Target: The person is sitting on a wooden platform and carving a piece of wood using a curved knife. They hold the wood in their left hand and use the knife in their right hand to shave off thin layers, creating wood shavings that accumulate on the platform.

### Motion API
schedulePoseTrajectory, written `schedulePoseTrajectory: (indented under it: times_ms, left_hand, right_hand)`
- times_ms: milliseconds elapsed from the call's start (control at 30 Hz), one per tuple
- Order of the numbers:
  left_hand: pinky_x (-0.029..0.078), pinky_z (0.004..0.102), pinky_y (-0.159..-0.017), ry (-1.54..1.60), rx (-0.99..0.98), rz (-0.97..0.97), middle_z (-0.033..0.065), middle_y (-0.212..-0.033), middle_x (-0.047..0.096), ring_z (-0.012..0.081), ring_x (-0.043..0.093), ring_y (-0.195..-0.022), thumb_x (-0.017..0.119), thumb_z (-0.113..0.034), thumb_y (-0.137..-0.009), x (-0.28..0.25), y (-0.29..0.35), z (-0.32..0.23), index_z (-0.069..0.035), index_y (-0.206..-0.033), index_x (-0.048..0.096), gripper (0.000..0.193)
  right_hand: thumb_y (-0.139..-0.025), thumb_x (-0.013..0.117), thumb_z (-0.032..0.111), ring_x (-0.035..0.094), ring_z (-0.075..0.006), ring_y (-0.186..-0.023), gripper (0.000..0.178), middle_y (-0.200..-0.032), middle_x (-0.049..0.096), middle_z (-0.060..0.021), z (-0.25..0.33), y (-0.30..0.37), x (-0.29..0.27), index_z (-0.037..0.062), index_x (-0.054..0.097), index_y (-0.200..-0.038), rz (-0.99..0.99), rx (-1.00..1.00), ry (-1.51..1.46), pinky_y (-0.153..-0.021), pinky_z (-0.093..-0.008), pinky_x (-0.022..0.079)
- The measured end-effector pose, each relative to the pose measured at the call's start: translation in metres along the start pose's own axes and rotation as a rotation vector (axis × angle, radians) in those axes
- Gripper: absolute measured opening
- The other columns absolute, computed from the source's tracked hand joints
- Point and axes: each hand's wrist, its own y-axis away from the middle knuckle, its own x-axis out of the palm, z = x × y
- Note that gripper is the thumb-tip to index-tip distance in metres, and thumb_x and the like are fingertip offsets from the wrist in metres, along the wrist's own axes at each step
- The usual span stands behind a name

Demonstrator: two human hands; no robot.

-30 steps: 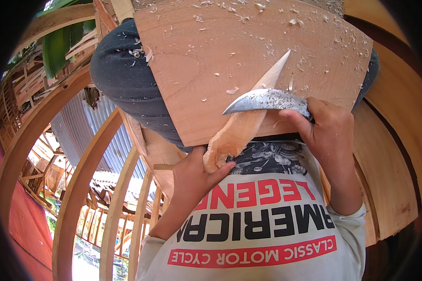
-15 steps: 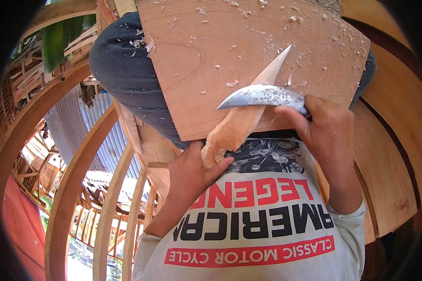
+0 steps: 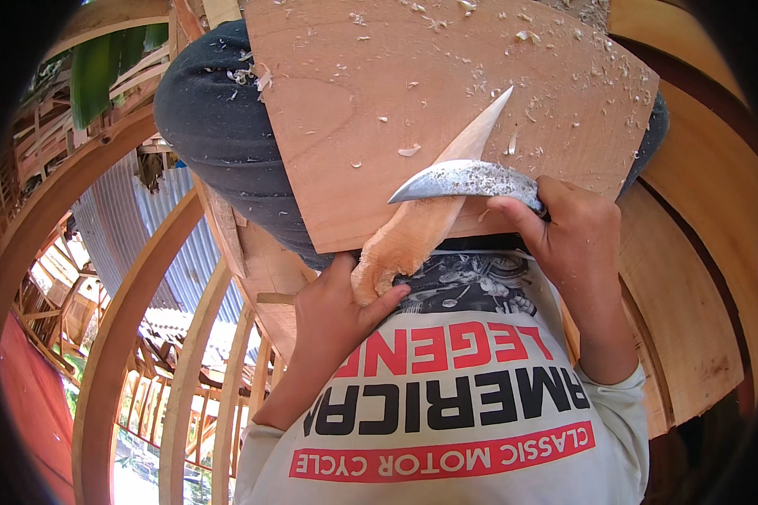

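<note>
My left hand (image 3: 338, 301) is closed round the rough, thick near end of a pointed piece of wood (image 3: 413, 234). The piece slants away to the right, its tapered tip lying over a flat wooden board (image 3: 328, 160) on my lap. In my right hand (image 3: 571, 225) is a curved knife (image 3: 467, 179) with a mottled steel blade. Its blade crosses the middle of the wood, with the point aimed left; the handle is hidden in my fist. Pale shavings (image 3: 408, 151) lie scattered over the board, mostly toward its far side.
My dark-trousered leg (image 3: 215, 135) shows beyond the board's left edge. Wooden slats (image 3: 135, 337) curve along the left, with corrugated metal sheets (image 3: 156, 227) behind them. Wide wooden planks (image 3: 691, 311) lie at the right.
The knife blade has shifted slightly nearer along the wood, and my right hand has come a little left with it. My left hand keeps its hold on the wood's near end.
</note>
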Motion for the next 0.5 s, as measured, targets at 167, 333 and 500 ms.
schedulePoseTrajectory:
  times_ms: [167,333,500]
  left_hand:
    - [0.053,0.0365,-0.069,0.056,0.013,-0.010,0.0188,-0.089,0.068,0.0340,0.069,-0.084,0.076,-0.043,-0.076,-0.003,0.003,-0.001,0.001,-0.109,0.054,0.059]
    - [0.052,0.0381,-0.071,0.046,0.005,0.031,0.0212,-0.089,0.067,0.0363,0.068,-0.084,0.077,-0.039,-0.074,-0.005,-0.001,0.001,0.002,-0.108,0.055,0.058]
    - [0.050,0.0396,-0.066,0.090,0.054,-0.008,0.0208,-0.079,0.064,0.0364,0.066,-0.076,0.076,-0.046,-0.072,-0.019,0.006,-0.008,0.000,-0.096,0.054,0.056]
  right_hand:
    - [-0.085,0.065,0.049,0.050,-0.0268,-0.046,0.056,-0.053,0.050,-0.0188,-0.044,-0.022,-0.018,-0.0035,0.059,-0.067,-0.140,0.482,-0.118,-0.048,-0.0349,0.041]
    - [-0.089,0.063,0.043,0.034,-0.0157,-0.051,0.054,-0.052,0.038,-0.0134,-0.041,-0.019,-0.024,-0.0063,0.055,-0.069,-0.152,0.382,-0.353,-0.048,-0.0312,0.036]
    - [-0.091,0.063,0.035,0.031,-0.0096,-0.053,0.048,-0.052,0.035,-0.0096,-0.051,-0.033,-0.007,-0.0059,0.052,-0.069,-0.303,0.286,-0.632,-0.046,-0.0305,0.031]
